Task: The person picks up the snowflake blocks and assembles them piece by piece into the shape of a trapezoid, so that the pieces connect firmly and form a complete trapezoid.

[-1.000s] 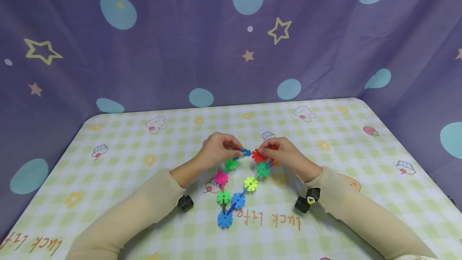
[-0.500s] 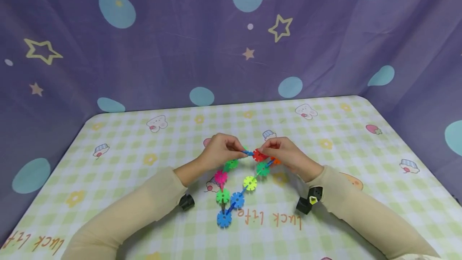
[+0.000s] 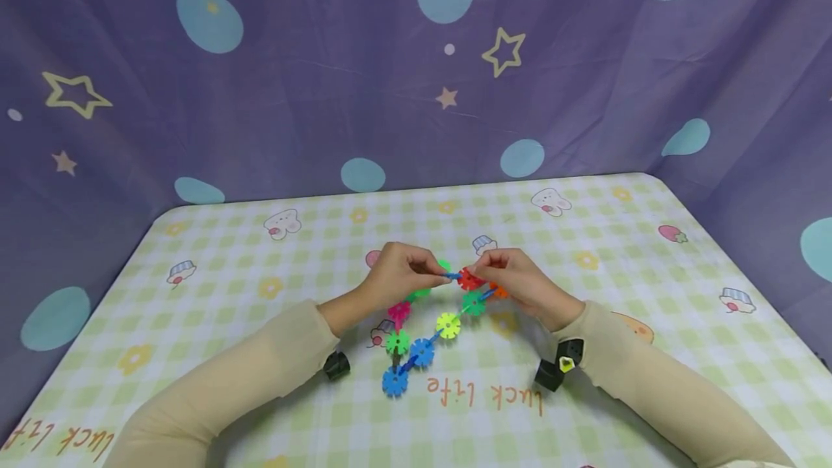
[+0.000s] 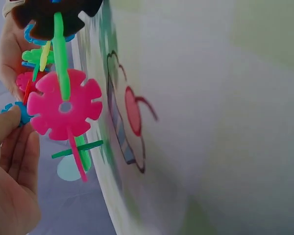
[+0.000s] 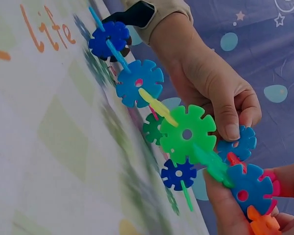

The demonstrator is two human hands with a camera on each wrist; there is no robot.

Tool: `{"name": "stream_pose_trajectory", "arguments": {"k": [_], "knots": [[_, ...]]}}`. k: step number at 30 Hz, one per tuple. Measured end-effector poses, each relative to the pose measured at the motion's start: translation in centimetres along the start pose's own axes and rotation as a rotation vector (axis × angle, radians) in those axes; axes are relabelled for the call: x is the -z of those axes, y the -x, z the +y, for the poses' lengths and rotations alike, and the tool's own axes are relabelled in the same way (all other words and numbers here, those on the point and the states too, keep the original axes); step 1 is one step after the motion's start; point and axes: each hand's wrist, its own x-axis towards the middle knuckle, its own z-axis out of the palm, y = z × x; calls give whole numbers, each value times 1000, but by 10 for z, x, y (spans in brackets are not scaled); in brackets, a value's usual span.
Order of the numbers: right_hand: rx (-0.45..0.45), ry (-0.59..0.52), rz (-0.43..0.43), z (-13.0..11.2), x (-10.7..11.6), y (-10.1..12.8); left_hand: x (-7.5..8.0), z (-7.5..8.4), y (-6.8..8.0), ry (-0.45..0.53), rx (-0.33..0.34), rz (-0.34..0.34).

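Both forearms, in beige sleeves, angled in from 7 and 5 o'clock, the left hand (image 3: 390,274) and right hand (image 3: 516,279) nearly meeting, curled fingers (image 3: 425,263) pinching at their tips.

Bare tablecloth (image 3: 260,323) all round the snowflake-disc chain (image 3: 416,331).

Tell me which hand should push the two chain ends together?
Probably the left hand: its fingers pinch the small blue disc right beside the red disc, which the right hand holds steady.
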Motion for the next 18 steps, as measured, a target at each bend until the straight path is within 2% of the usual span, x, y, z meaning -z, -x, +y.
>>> {"name": "stream_pose_trajectory", "arguments": {"k": [7, 14, 18], "knots": [[-57, -68, -7, 2, 0, 1, -2, -12, -4, 12, -18, -14], [-37, -85, 3, 0, 0, 0, -7, -37, -10, 84, -68, -14], [-30, -82, -7, 2, 0, -1, -6, -41, -12, 52, -49, -8]]}}
